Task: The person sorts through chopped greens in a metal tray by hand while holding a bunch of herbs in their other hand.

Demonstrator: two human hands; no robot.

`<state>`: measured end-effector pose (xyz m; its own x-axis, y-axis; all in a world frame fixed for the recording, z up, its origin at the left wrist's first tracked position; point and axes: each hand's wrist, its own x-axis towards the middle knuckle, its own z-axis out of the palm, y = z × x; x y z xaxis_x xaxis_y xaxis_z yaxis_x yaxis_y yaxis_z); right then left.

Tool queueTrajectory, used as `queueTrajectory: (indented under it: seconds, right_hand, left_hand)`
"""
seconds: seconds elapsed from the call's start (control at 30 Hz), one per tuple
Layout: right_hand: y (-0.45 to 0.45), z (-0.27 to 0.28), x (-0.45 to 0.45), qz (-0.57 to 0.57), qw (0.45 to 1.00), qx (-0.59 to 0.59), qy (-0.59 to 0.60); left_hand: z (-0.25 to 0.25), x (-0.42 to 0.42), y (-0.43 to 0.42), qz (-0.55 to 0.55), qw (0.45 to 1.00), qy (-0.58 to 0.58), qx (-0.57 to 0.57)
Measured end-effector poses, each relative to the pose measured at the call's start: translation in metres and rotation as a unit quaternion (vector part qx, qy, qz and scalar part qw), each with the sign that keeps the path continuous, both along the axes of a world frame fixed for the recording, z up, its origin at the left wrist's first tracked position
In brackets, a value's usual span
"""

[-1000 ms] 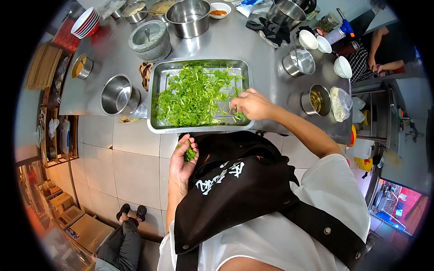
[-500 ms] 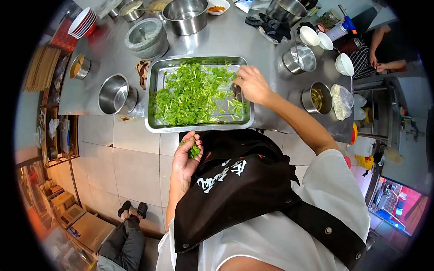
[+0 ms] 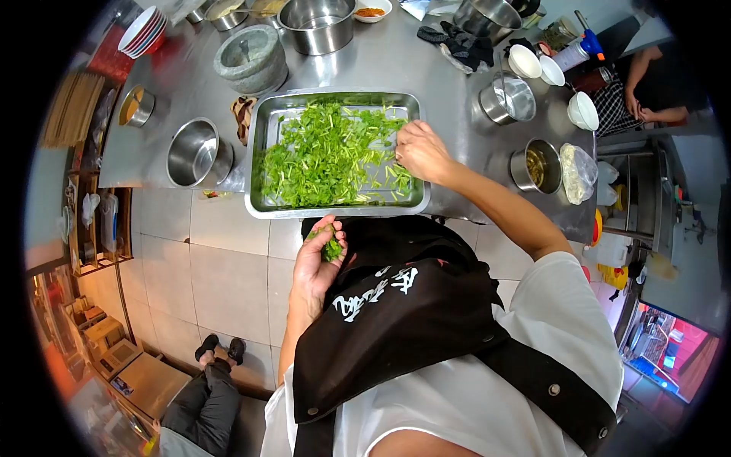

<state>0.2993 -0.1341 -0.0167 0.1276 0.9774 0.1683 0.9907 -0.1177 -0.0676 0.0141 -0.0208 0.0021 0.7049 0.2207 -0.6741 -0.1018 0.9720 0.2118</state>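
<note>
A rectangular metal tray [image 3: 263, 212] at the table's front edge holds a spread of chopped cilantro [image 3: 324, 156], thick at the left and middle, thinner at the right. In front of the tray, my left hand [image 3: 314, 255] is cupped closed around a small bunch of green cilantro [image 3: 330, 246]. My right hand [image 3: 422, 152] is over the tray's right wall with its fingers bent inward and together. Its fingertips are near the cut stems at that end, and what they hold, if anything, is hidden.
On the steel table, a metal pot [image 3: 199, 154] and a stone mortar [image 3: 250, 59] stand left of and behind the tray. A pot with a handle [image 3: 509, 99] and a smaller pot [image 3: 537, 165] are at the right. Another person's hands [image 3: 640, 113] show far right; someone's legs [image 3: 207, 396] are lower left.
My right hand has shifted slightly downward along the tray's right side, its fingers more curled. The left hand stays closed on the cilantro and has turned slightly. The view has shifted a little.
</note>
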Motion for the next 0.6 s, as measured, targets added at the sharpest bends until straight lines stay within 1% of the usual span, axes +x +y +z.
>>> queueTrajectory:
  seconds: [0.1, 0.2, 0.3, 0.4, 0.5, 0.6]
  right_hand:
    - [0.004, 0.001, -0.003, 0.008, 1.0, 0.001, -0.021]
    - [0.007, 0.007, -0.009, 0.014, 0.998, -0.032, -0.057]
    - [0.013, 0.001, -0.011, 0.023, 0.996, -0.025, -0.08]
    - [0.015, 0.001, -0.006, 0.034, 0.996, -0.046, -0.073]
    - [0.01, 0.004, 0.006, -0.039, 0.994, -0.032, 0.092]
    - [0.006, 0.009, 0.013, -0.035, 0.988, -0.061, 0.138]
  left_hand:
    - [-0.002, -0.001, 0.0, -0.002, 1.0, -0.006, -0.004]
    - [-0.003, -0.002, -0.001, -0.001, 1.0, -0.003, -0.006]
    - [-0.003, -0.001, -0.002, -0.001, 1.0, -0.002, -0.006]
    - [-0.003, -0.001, -0.002, -0.004, 1.0, 0.003, -0.001]
    - [-0.003, -0.003, -0.001, 0.001, 1.0, -0.011, 0.0]
    - [-0.005, -0.003, -0.001, 0.006, 1.0, 0.007, -0.001]
